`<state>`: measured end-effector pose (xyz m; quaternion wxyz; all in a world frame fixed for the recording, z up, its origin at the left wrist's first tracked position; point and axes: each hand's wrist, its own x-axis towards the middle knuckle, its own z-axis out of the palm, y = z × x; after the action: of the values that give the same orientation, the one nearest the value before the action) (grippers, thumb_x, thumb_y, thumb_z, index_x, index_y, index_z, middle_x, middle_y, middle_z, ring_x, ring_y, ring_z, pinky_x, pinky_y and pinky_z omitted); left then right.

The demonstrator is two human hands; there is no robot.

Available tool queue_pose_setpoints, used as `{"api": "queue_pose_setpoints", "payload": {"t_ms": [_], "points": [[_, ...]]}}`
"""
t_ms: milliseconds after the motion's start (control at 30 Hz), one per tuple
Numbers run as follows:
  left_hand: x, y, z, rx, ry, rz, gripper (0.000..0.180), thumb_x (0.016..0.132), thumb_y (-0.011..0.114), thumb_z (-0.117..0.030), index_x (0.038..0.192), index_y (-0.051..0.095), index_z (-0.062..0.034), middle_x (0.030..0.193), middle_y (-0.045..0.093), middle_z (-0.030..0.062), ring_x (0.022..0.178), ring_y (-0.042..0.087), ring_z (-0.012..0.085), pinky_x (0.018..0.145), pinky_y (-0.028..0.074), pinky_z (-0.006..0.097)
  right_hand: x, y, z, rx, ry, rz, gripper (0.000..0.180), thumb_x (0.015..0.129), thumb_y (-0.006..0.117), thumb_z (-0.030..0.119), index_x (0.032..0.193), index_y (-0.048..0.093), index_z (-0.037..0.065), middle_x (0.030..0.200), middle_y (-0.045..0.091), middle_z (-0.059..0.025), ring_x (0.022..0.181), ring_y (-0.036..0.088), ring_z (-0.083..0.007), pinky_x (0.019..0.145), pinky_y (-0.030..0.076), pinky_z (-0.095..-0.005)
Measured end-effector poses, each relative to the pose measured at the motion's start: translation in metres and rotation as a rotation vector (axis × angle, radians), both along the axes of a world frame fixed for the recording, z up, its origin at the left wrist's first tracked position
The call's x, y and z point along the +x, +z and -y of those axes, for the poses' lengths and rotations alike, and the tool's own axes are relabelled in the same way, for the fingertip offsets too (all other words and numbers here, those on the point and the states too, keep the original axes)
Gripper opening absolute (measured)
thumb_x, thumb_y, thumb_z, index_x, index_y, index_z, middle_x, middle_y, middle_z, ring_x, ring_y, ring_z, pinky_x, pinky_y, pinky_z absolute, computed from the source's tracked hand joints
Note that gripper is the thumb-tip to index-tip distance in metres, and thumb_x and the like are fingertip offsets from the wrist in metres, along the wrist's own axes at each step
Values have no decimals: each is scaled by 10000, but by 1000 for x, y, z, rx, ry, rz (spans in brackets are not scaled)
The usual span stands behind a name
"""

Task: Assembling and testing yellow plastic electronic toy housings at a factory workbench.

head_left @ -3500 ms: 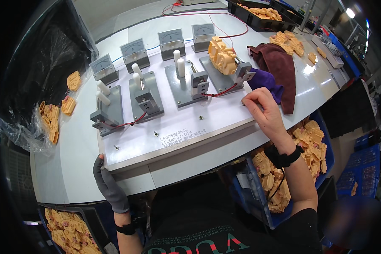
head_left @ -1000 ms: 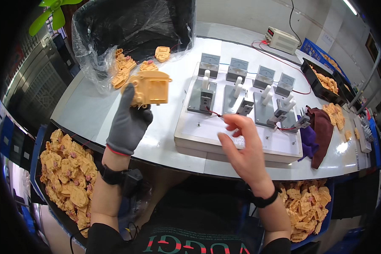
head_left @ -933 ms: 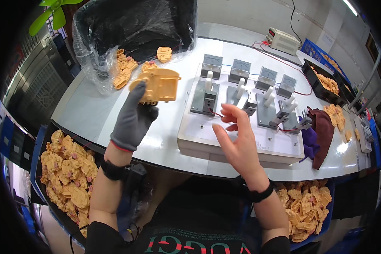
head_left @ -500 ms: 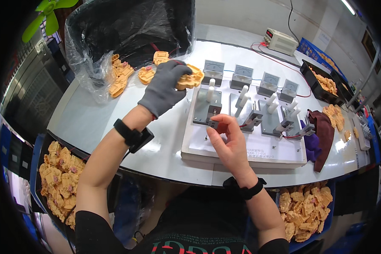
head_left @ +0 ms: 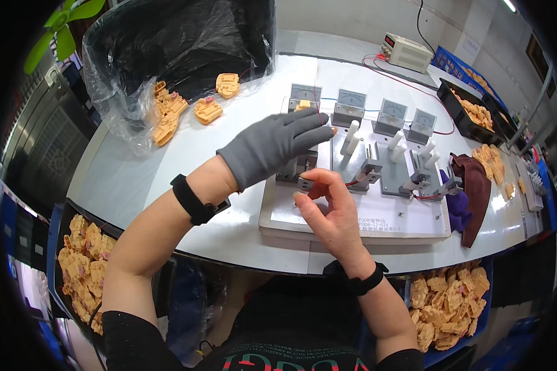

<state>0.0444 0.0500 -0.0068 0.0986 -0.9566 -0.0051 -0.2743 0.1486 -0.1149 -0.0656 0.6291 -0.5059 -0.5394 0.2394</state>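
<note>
The yellow housing (head_left: 302, 105) is at the leftmost fixture (head_left: 307, 162); only its small upper part shows for me, at one o'clock from the middle of the gloved left hand (head_left: 275, 145). This hand lies over it with fingers nearly straight and close together; its thumb is hidden, so I cannot tell if it grips. At five o'clock from it, the bare right hand (head_left: 334, 216) is half curled, thumb and forefinger a little apart at the fixture's metal block (head_left: 305, 184); I cannot tell if they pinch it.

The gloved hand stands in the way of my view to the fixture. Just behind the housing is a meter (head_left: 306, 92); at three o'clock stands the next fixture with white pegs (head_left: 353, 137). Loose housings (head_left: 207, 111) lie at ten o'clock, a brown cloth (head_left: 473, 201) between three and four.

Half a second ago, I saw the left hand holding the housing left of the meter; now both are over the fixture. The right hand has stayed nearly in place.
</note>
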Motion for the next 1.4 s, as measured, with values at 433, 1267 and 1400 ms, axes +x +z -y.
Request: {"api": "queue_pose_setpoints", "payload": {"t_ms": [433, 1267, 1400], "points": [[-83, -29, -3, -552, 138, 250, 744, 763, 554, 82, 1452, 332, -90, 1455, 401, 135, 1307, 444, 285, 1059, 391, 342, -1, 1, 9, -11, -120, 229, 187, 843, 673, 78, 987, 567, 23, 920, 539, -87, 796, 545, -197, 727, 470, -315], [-118, -39, 3, -805, 735, -851, 1071, 638, 783, -506, 1499, 255, -149, 1544, 178, 221, 1435, 177, 382, 1131, 288, 477, 3, 3, 1, -13, -138, 695, 63, 837, 652, 40, 887, 621, 18, 833, 573, -109, 790, 579, -298, 699, 485, -374], [-118, -40, 5, -808, 733, -851, 1089, 625, 792, -504, 1500, 250, -147, 1545, 176, 222, 1436, 171, 386, 1130, 288, 479, 4, 3, 2, -63, -101, 628, 67, 836, 654, 41, 894, 628, 21, 828, 573, -105, 778, 577, -294, 687, 478, -368]]}}
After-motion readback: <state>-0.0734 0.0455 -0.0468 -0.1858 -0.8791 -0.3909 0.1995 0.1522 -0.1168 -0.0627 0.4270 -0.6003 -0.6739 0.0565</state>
